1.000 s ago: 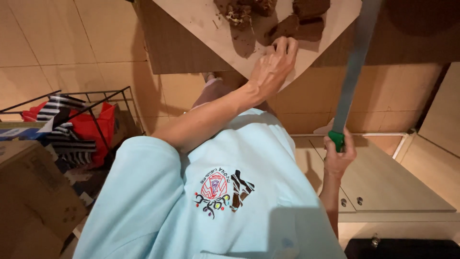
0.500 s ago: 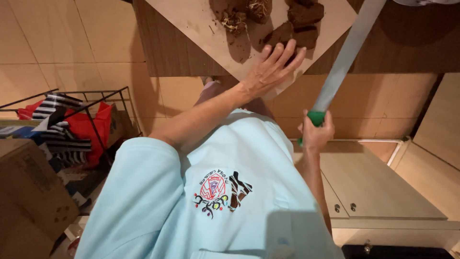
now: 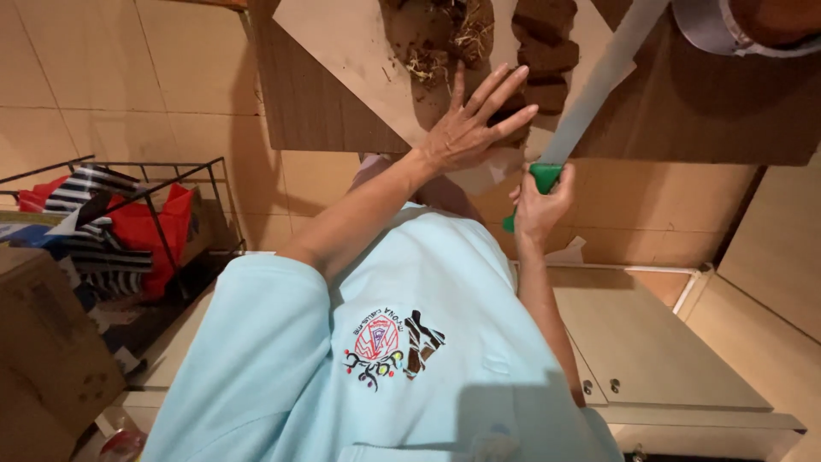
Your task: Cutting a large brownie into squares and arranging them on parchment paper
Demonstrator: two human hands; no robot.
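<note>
My left hand point(image 3: 469, 128) lies flat with fingers spread on a pale cutting board point(image 3: 342, 60), its fingertips touching dark brown blocks point(image 3: 547, 51). Fibrous brown bits point(image 3: 445, 38) lie on the board beside it. My right hand point(image 3: 539, 205) grips the green handle point(image 3: 540, 178) of a long knife. Its pale blade point(image 3: 603, 81) reaches up across the board's right edge, next to the brown blocks. My light blue shirt point(image 3: 410, 359) fills the lower part of the view.
The board rests on a dark wooden table point(image 3: 727, 120) with a grey-rimmed bowl point(image 3: 727, 30) at the top right. A black wire rack point(image 3: 162, 197) holds a red bag and striped cloth. A cardboard box point(image 3: 47, 359) is at the lower left, a beige cabinet point(image 3: 658, 351) at the lower right.
My left hand went from curled to flat with fingers spread on the board. My right hand brought the knife up and left, closer to the board.
</note>
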